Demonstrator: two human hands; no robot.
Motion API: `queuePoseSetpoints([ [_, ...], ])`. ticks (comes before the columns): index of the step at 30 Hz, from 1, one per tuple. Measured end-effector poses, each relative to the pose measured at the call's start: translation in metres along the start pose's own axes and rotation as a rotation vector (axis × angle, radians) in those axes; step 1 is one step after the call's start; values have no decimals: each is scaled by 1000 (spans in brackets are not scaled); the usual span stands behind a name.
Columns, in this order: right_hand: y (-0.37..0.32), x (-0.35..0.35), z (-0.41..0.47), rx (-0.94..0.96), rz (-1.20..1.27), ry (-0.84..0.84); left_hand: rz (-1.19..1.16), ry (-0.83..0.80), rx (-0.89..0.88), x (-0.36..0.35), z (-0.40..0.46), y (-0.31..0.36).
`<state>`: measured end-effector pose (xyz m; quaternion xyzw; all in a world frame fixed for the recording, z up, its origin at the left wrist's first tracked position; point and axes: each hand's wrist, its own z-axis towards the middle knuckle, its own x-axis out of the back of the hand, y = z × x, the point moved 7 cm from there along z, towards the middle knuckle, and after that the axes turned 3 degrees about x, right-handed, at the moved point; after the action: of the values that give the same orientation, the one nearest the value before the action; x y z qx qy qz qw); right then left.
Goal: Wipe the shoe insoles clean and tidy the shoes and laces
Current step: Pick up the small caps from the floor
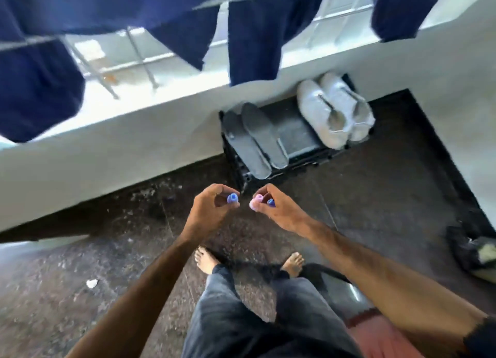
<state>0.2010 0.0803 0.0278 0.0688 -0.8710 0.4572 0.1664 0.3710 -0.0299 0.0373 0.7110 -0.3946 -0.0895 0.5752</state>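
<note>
View from above, looking down at a standing person w/ bare feet on a dark speckled stone floor (134, 250). Both forearms reach fwd. The left hand (209, 210) has fingers curled, thumb and forefinger pinching a small blue plastic clip (233, 198), rounded and hollow at the end. The right hand (279, 210), just beside it but not touching, has fingers curled round a pale pink clip (255, 203) and a second blue piece (270, 202); exact shape too blurred to tell.

Ahead, against a low smooth white wall (134, 148), sits a black plastic crate (243, 176), ribbed on its side. Two flat grey insoles (257, 140), long ovals w/ a felt-like surface, lie side by side on its left part, leaning on the wall. A pair of white shoes (335, 110), soft fabric, toes up against the wall, stands on its right part, well apart from the hands. Laces not visible.

Dark navy cloths (252, 35) hang from a thin metal rack (139, 54) overhead. A dark crumpled bag (472, 250) lies at right.
</note>
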Motion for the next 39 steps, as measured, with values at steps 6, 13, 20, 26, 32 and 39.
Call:
queuePoseSetpoints([
  [6,34,118,-64,54,76,160,79,-122,-80,-108,7,104],
  [13,101,264,-148,88,196,280,207,-294,-167,-269,18,201],
  [20,175,381,-200,15,259,515,239,-380,-260,-391,41,280],
  [26,225,467,-192,-1,269,591,252,-414,-321,-478,92,307],
  [32,266,567,-145,-57,198,579,236,-390,-242,-547,171,319],
  [39,286,674,-59,-130,94,430,204,-300,-109,-608,279,333],
])
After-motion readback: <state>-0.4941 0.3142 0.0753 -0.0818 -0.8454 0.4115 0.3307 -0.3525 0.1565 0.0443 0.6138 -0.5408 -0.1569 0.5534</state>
